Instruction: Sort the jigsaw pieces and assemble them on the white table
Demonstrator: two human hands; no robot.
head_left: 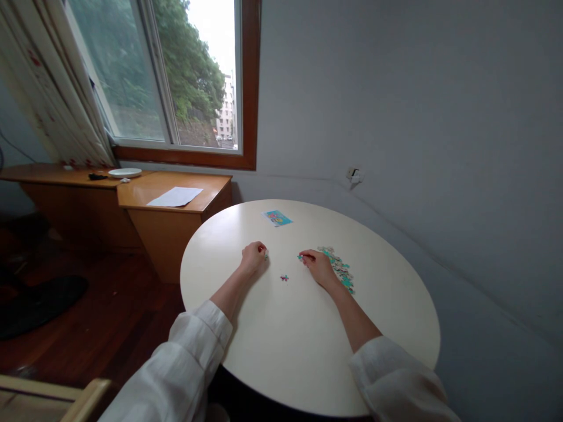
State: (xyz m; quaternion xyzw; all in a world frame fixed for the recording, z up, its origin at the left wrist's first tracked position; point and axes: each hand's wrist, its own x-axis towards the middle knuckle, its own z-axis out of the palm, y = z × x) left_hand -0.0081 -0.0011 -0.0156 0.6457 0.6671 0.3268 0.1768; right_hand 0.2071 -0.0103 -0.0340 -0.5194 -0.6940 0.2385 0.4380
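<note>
Pale grey wall [396, 88] fills the far side and the right of your view. Before it stands your round white tabletop [285, 351], which carries the puzzle pieces. To the left, well apart from your hands, a brown wooden desk [162, 234] runs under a window [132, 76] that shows green trees, with a patterned curtain [57, 88] along the window's left side. Your loose white sleeves, left [189, 346] and right [396, 375], come in from the bottom edge, leaving both wrists bare. A sheet of white paper [176, 197] lies flat on the desk.

Just beyond your right hand [320, 268], on its outer side, you have a heap of jigsaw pieces [343, 271], teal and pale, spread in a slanting band. That hand's grip is narrow, its fingertips pinching a teal piece [300, 257]. Your left hand [253, 256] is above the left part of the tabletop, its grip narrow too, on a small piece [266, 256] mostly hidden by your fingers. Farther off lies a blue picture card [278, 218] with pink and yellow on it. Between your hands and slightly nearer you sits a tiny pink-and-teal bit of puzzle [285, 278]; you cannot tell whether it is one piece or several joined.
</note>
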